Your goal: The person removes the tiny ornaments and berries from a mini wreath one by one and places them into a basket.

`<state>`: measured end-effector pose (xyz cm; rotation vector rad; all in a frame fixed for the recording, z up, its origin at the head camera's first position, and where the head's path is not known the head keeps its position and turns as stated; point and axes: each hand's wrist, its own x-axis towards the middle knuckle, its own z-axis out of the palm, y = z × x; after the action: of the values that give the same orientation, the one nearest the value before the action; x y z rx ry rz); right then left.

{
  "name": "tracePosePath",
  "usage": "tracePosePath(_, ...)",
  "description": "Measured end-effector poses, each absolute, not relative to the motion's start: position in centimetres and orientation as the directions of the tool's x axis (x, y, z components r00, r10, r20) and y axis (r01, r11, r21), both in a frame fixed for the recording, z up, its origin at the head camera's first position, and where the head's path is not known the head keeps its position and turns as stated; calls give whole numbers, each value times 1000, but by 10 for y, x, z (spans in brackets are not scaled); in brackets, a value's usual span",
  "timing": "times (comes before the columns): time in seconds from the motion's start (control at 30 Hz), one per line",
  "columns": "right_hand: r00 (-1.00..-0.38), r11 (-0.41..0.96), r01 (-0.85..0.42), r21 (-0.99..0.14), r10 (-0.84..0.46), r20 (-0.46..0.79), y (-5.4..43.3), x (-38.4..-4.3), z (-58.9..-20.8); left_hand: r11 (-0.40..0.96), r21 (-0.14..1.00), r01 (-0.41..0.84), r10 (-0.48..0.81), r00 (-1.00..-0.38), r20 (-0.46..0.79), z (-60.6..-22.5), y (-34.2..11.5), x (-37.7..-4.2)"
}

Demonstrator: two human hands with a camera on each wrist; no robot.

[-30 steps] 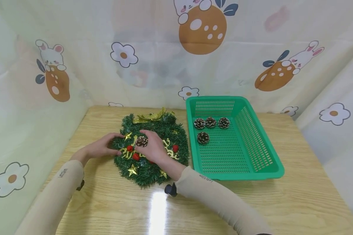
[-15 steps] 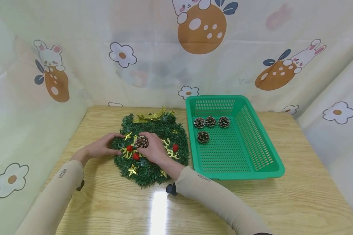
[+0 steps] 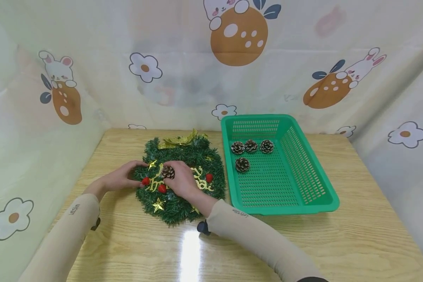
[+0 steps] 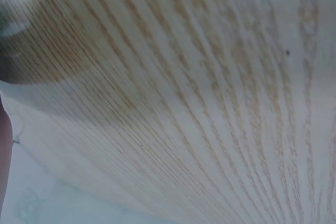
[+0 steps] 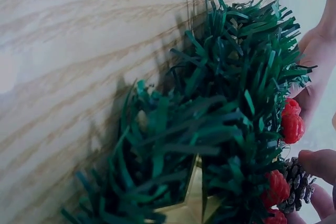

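A green Christmas wreath (image 3: pixel 211 156) with gold lettering (image 3: pixel 202 184), stars and red berries (image 3: pixel 162 188) lies on the table. My left hand (image 3: pixel 121 178) grips its left edge, the thumb beside a red berry (image 3: pixel 146 181). Over the middle of the wreath, my right hand (image 3: pixel 184 181) pinches a pine cone (image 3: pixel 168 172) between thumb and fingers. From the right wrist, the pine cone (image 5: pixel 298 186) sits close against red berries (image 5: pixel 276 188) and a gold star (image 5: pixel 193 203) shows below. The left wrist view holds mostly wood grain, with the wreath out of sight.
Right of the wreath stands a green plastic basket (image 3: pixel 328 199) with several pine cones (image 3: pixel 242 165) towards its back left. A gold ribbon (image 3: pixel 178 141) tops the wreath. Wooden table (image 3: pixel 137 246) surrounds both, and a patterned curtain (image 3: pixel 183 90) hangs behind.
A red berry beside the pine cone has shifted left to my left thumb, and the gold lettering there has shifted too. My right hand, with the pine cone, has moved only slightly.
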<state>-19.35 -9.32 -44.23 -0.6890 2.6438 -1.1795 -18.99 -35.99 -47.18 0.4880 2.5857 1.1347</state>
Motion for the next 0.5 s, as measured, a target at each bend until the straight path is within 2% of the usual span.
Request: tracePosePath(0.5, -898, 559, -314, -767, -437, 48, -94, -194, -438, 619, 762, 190, 414, -904, -111, -470, -359, -189)
